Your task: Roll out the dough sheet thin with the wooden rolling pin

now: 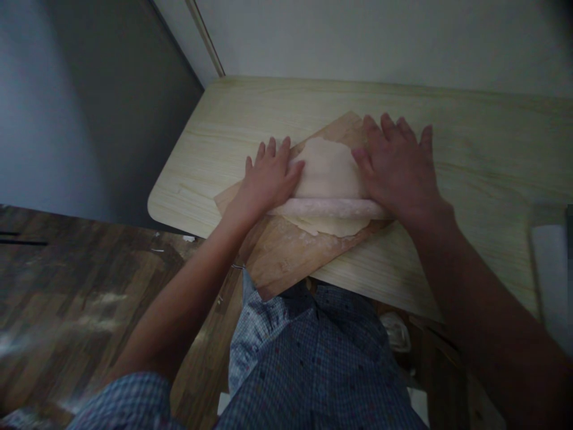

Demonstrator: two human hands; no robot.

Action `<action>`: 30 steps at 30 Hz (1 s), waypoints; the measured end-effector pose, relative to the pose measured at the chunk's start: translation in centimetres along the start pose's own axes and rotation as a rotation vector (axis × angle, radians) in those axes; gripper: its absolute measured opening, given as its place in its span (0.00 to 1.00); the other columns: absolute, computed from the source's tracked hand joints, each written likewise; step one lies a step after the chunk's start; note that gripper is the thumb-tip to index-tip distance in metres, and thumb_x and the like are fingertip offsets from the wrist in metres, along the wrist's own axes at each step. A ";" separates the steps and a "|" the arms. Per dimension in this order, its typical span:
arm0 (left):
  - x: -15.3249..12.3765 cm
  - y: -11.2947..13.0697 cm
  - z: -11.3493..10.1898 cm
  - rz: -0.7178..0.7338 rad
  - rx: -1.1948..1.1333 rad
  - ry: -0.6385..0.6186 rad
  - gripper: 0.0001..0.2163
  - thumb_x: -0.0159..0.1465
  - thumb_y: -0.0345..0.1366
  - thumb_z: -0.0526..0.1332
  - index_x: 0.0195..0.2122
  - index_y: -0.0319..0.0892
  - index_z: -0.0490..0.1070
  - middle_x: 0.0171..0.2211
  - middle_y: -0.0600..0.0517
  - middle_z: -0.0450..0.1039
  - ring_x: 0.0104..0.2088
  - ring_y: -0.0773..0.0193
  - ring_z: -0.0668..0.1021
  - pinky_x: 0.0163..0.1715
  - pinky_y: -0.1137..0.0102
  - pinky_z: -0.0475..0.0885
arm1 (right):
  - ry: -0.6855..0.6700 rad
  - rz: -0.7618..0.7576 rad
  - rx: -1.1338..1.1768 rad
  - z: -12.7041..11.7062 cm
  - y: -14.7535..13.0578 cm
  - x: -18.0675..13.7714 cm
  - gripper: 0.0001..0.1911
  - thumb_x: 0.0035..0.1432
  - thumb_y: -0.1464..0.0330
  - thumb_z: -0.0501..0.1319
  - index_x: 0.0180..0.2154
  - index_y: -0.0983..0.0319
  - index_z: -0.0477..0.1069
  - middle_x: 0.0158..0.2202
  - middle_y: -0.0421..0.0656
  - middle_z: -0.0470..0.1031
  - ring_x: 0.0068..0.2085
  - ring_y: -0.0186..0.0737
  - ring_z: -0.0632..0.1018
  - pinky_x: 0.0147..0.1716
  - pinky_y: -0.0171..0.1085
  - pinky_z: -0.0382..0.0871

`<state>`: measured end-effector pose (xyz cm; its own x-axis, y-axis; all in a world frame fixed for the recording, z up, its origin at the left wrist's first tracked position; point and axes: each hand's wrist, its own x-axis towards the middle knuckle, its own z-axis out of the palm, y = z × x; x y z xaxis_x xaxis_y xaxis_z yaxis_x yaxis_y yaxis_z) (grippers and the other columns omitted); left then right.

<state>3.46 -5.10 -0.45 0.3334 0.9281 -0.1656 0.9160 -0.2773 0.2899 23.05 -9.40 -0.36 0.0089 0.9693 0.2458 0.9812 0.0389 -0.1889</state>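
Observation:
A pale rolling pin (331, 208) lies across a thin, uneven sheet of dough (330, 168). Under the dough is a wooden board (286, 254), set at an angle and dusted with flour. My left hand (270, 174) rests flat over the pin's left end, fingers stretched forward and apart. Over the right end lies the palm of my right hand (398, 164), its fingers also spread out. Both ends of the pin are hidden beneath the hands. The dough shows on the far side and the near side of the pin.
The light wood table (487, 161) stands against a white wall (380, 42). One corner of the board juts past the table's front edge over my lap. A white object (551, 275) sits at the right edge. A grey panel (102, 107) rises at the left, above a dark wood floor (89, 286).

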 end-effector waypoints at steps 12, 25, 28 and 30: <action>-2.2 1.1 -0.5 0.011 0.055 -0.007 0.29 0.65 0.52 0.38 0.64 0.44 0.39 0.65 0.43 0.42 0.63 0.47 0.46 0.57 0.45 0.45 | -0.136 -0.051 -0.007 -1.4 -1.2 -1.0 0.28 0.63 0.59 0.39 0.61 0.64 0.49 0.62 0.53 0.53 0.62 0.55 0.54 0.56 0.61 0.45; -4.4 1.3 0.0 0.050 0.136 0.022 0.30 0.64 0.54 0.38 0.64 0.43 0.40 0.65 0.42 0.41 0.63 0.47 0.48 0.57 0.47 0.48 | -0.132 -0.111 -0.001 -0.5 -1.2 -2.9 0.28 0.64 0.59 0.41 0.61 0.65 0.49 0.63 0.53 0.51 0.62 0.58 0.51 0.55 0.63 0.46; -5.1 1.4 0.2 0.063 0.169 0.052 0.30 0.64 0.54 0.38 0.64 0.43 0.42 0.65 0.43 0.42 0.63 0.47 0.48 0.57 0.49 0.47 | -0.192 -0.111 -0.047 -1.2 -1.6 -3.4 0.28 0.64 0.61 0.42 0.62 0.68 0.48 0.63 0.57 0.49 0.62 0.60 0.51 0.55 0.64 0.42; -5.6 1.5 0.4 0.081 0.189 0.080 0.30 0.64 0.54 0.38 0.64 0.43 0.43 0.65 0.44 0.43 0.63 0.47 0.48 0.58 0.49 0.47 | -0.187 -0.116 -0.035 -1.4 -1.8 -3.9 0.28 0.64 0.61 0.43 0.62 0.67 0.48 0.63 0.57 0.49 0.62 0.60 0.51 0.55 0.65 0.42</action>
<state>3.01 -10.79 0.55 0.3953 0.9157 -0.0717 0.9152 -0.3861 0.1157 21.56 -13.60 0.30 -0.1375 0.9871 0.0825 0.9796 0.1479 -0.1360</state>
